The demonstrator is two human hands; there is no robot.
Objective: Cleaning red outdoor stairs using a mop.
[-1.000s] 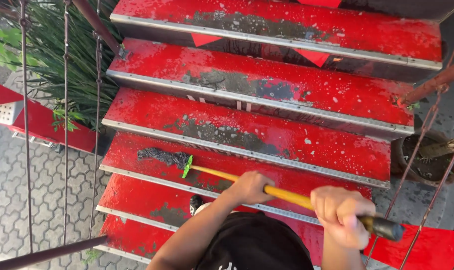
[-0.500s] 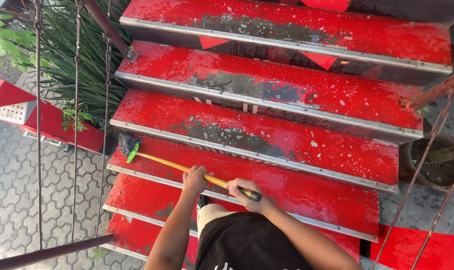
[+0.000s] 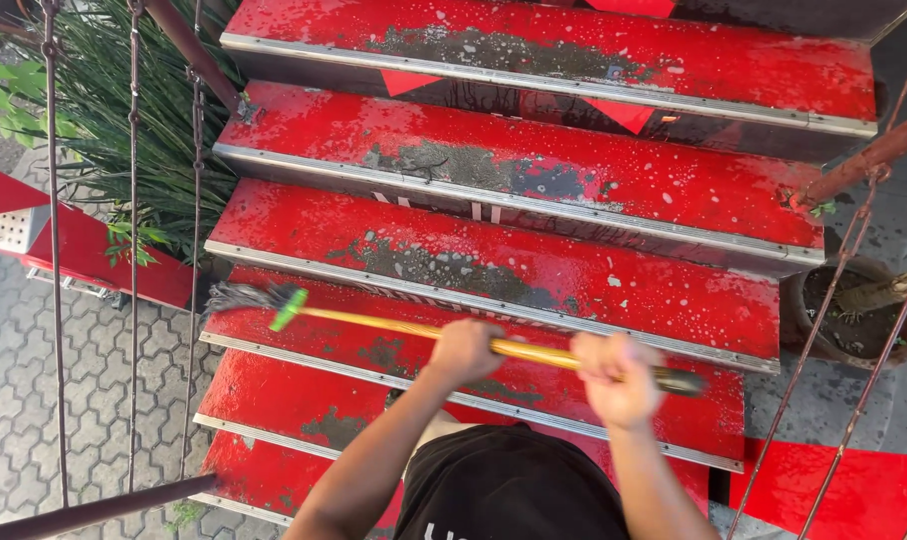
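I look down a flight of worn red steps (image 3: 534, 170) with metal edges. Both hands hold a broom with a yellow wooden handle (image 3: 374, 325) that lies nearly level across the stairs. My left hand (image 3: 464, 350) grips the handle near its middle. My right hand (image 3: 619, 378) grips it close to the dark end cap (image 3: 684, 382). The green collar and dark bristles (image 3: 244, 297) sit at the left edge of a step, by the railing. Both hands are blurred by motion.
A rusty railing with vertical rods (image 3: 134, 250) borders the stairs on the left, with grassy plants (image 3: 94, 110) and grey paving (image 3: 24, 400) beyond it. Another rusty rail (image 3: 864, 165) runs on the right above a potted plant (image 3: 854, 320).
The broom head has swept left and down to the step's left edge, then pulled back a little to the right. My hands have slid along the handle and moved right.
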